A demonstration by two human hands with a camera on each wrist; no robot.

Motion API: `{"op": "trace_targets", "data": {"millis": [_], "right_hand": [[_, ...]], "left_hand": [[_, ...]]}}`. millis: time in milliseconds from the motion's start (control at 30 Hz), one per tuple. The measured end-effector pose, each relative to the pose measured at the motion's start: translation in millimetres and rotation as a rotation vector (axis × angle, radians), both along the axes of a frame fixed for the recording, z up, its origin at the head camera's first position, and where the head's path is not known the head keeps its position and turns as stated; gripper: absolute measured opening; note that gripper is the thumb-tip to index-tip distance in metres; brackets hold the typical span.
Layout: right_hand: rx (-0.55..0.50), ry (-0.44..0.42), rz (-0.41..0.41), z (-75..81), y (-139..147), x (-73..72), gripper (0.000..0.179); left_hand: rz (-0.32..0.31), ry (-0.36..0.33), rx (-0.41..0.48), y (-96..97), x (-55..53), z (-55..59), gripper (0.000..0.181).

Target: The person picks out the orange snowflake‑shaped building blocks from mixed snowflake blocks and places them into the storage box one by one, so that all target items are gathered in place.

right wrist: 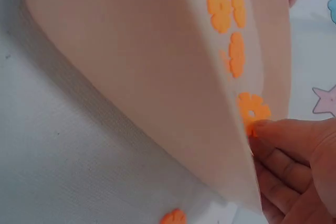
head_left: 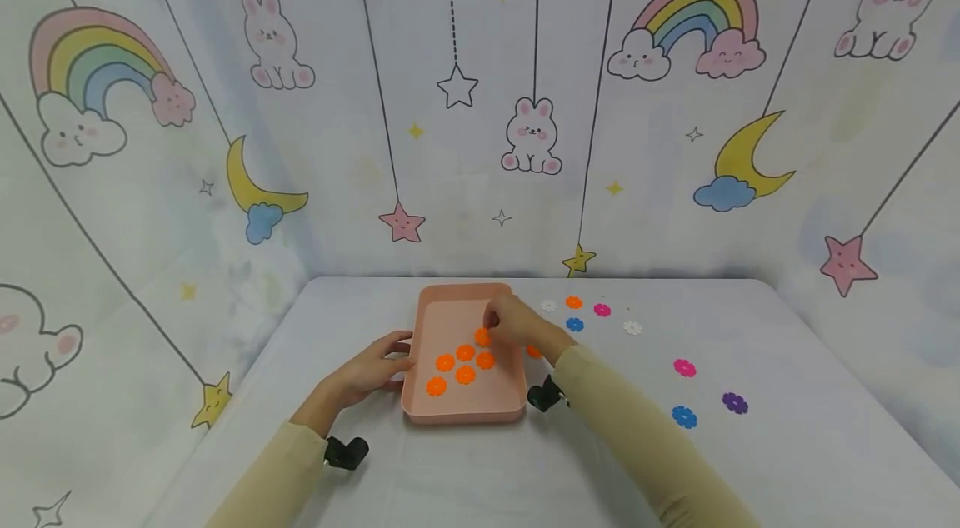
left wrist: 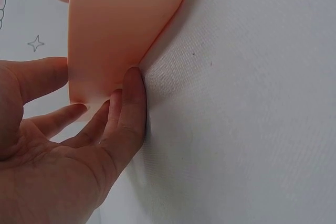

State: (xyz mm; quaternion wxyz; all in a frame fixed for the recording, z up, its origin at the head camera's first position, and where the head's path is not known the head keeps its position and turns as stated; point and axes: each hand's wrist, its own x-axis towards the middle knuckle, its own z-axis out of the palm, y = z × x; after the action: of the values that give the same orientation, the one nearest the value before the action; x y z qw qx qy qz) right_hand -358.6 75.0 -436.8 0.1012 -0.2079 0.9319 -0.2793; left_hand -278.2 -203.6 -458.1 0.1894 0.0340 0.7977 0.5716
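A shallow peach tray lies on the table with several orange flower-shaped pieces spread inside. My right hand reaches over the tray's right side and pinches an orange flower-shaped piece between thumb and fingers, just inside the wall. At the tray's left side is my left hand. Its fingers are spread and their tips touch the outer wall. Part of another orange piece shows outside the tray, partly covered by the right forearm.
Right of the tray lie loose flower pieces: blue, white, pink and purple, among others. A patterned cloth with rainbows, bunnies and stars hangs behind the table. Dark wrist cameras sit at both wrists.
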Motion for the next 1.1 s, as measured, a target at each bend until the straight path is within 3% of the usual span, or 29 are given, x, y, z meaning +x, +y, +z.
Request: {"op": "trace_targets", "data": {"millis": [333,567,867,1100], "right_hand": [[0.071,0.014,0.014,-1.2,-2.2,-3.4,0.006],[0.077,0.056,0.076,15.8,9.4,6.6,0.017],[-0.012,0.084,0.129,35.9,57.5,25.6,0.022],[-0.023,0.127,0.130,37.3,112.5,45.0,0.022]], "left_hand": [[0.000,-0.006,0.005,0.9,1.0,0.7,0.058],[-0.003,-0.006,0.010,-0.4,-0.3,-1.6,0.059],[0.000,-0.001,0.005,-1.6,-2.1,-2.7,0.059],[-0.004,0.002,-0.014,-0.6,-0.6,-2.5,0.059]]}}
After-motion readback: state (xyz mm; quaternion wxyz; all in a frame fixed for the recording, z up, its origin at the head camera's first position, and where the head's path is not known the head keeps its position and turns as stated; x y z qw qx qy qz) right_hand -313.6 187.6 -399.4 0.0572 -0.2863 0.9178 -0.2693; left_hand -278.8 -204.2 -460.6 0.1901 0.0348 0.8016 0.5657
